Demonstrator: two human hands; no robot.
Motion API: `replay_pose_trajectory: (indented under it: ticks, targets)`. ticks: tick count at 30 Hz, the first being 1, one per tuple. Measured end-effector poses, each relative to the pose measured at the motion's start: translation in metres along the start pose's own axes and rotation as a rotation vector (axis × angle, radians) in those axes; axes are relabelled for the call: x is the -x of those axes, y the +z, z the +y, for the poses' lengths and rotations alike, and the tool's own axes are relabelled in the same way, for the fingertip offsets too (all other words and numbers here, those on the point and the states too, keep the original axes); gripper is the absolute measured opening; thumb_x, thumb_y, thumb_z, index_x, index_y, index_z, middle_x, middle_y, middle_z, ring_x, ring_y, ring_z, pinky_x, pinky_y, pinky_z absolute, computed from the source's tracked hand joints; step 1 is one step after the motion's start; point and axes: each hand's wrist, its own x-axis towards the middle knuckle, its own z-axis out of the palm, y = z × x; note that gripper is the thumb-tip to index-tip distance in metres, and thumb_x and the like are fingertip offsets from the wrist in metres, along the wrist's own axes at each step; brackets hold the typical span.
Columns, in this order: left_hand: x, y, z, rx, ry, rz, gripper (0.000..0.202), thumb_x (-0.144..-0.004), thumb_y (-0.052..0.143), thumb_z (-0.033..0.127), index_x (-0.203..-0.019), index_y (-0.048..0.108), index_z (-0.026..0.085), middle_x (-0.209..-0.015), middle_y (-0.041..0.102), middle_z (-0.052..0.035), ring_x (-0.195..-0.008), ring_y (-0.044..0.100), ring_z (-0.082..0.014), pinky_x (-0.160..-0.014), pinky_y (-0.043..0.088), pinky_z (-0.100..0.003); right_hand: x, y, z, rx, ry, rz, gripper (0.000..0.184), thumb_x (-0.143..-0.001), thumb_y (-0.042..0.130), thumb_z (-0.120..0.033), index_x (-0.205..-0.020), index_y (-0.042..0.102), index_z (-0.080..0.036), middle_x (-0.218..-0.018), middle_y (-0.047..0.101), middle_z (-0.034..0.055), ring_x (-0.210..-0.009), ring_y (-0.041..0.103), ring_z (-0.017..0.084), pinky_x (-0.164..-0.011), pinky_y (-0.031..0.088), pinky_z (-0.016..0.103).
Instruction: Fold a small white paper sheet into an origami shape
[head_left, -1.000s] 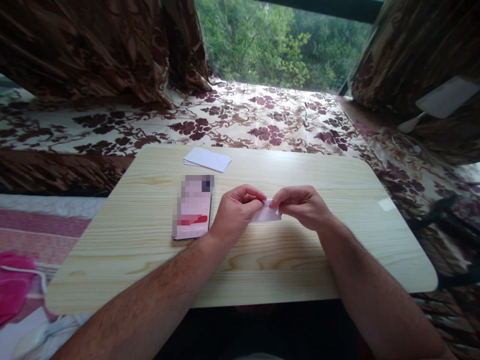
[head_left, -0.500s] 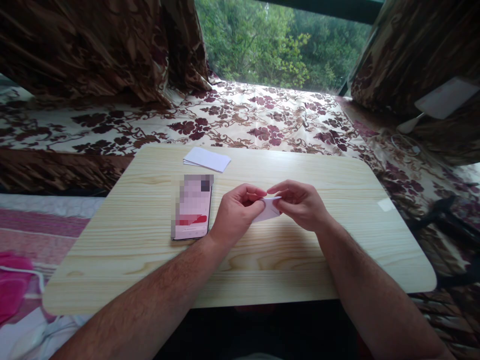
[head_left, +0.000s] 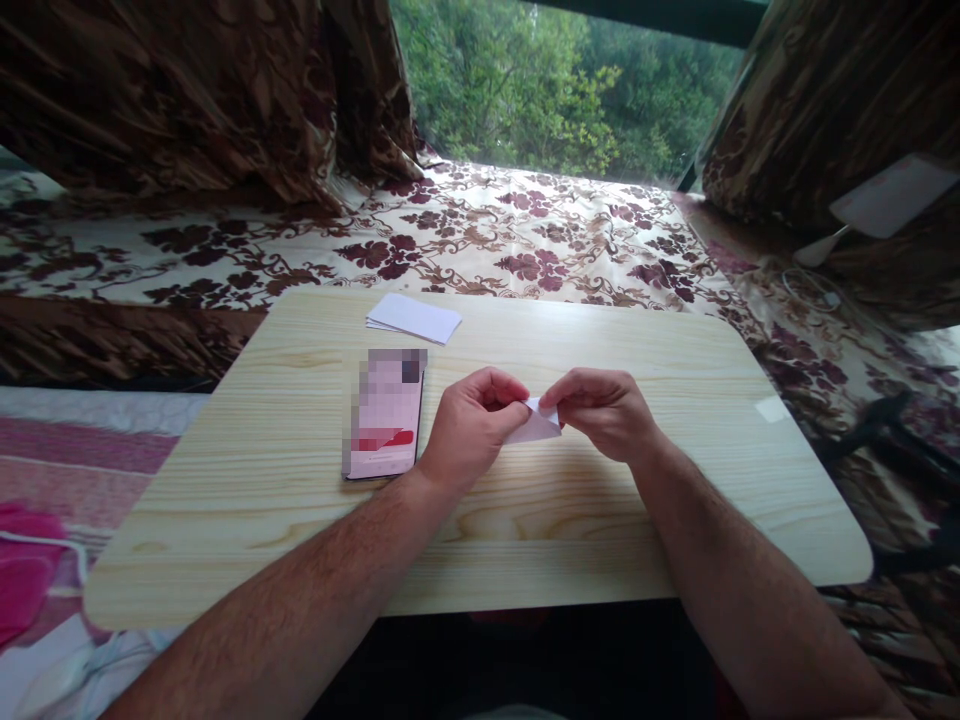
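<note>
A small folded piece of white paper [head_left: 535, 427] is held just above the middle of a pale wooden table [head_left: 300, 500]. My left hand [head_left: 469, 425] pinches its left side with curled fingers. My right hand [head_left: 604, 410] pinches its upper right corner between thumb and fingers. Most of the paper is hidden between the two hands.
A phone [head_left: 385, 412] lies flat left of my left hand. A small stack of white paper sheets [head_left: 413, 318] rests near the table's far edge. Flowered cloth [head_left: 487, 235] and dark curtains [head_left: 187, 90] lie beyond, with a window onto trees. Pink fabric [head_left: 26, 570] sits at lower left.
My right fingers opened over the paper half a second ago and have closed again on its corner. The paper and my left hand have barely shifted.
</note>
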Motion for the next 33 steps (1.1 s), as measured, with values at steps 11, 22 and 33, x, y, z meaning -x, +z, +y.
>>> replay_pose_trajectory:
  ticks: [11, 22, 33]
  targets:
    - [-0.002, -0.002, -0.002, 0.053, -0.038, -0.037, 0.013, -0.065, 0.074, 0.018, -0.077, 0.071, 0.016, -0.068, 0.066, 0.0003, -0.06, 0.056, -0.0107, -0.056, 0.039, -0.021, -0.001, -0.003, -0.005, 0.066, 0.01, -0.022, 0.005, -0.071, 0.07, -0.015, -0.074, 0.074, -0.016, -0.065, 0.068, 0.002, -0.058, 0.059, 0.013, -0.056, 0.048, 0.026]
    - [0.0, 0.0, 0.0, 0.039, -0.021, -0.007, 0.025, -0.065, 0.082, 0.026, -0.084, 0.07, 0.016, -0.077, 0.069, -0.0009, -0.069, 0.062, -0.0121, -0.064, 0.049, -0.023, 0.0, 0.002, -0.011, 0.065, 0.012, -0.022, 0.016, -0.076, 0.077, -0.03, -0.079, 0.072, -0.015, -0.068, 0.066, 0.0024, -0.06, 0.055, 0.012, -0.055, 0.044, 0.025]
    - [-0.001, -0.002, 0.0, 0.079, 0.033, 0.065, 0.028, -0.075, 0.076, 0.028, -0.1, 0.074, 0.015, -0.092, 0.075, -0.0053, -0.08, 0.067, -0.0149, -0.072, 0.052, -0.024, -0.001, 0.008, 0.0, 0.033, 0.038, -0.057, 0.042, -0.07, 0.085, -0.032, -0.102, 0.061, -0.018, -0.092, 0.065, 0.0026, -0.064, 0.059, 0.01, -0.053, 0.046, 0.023]
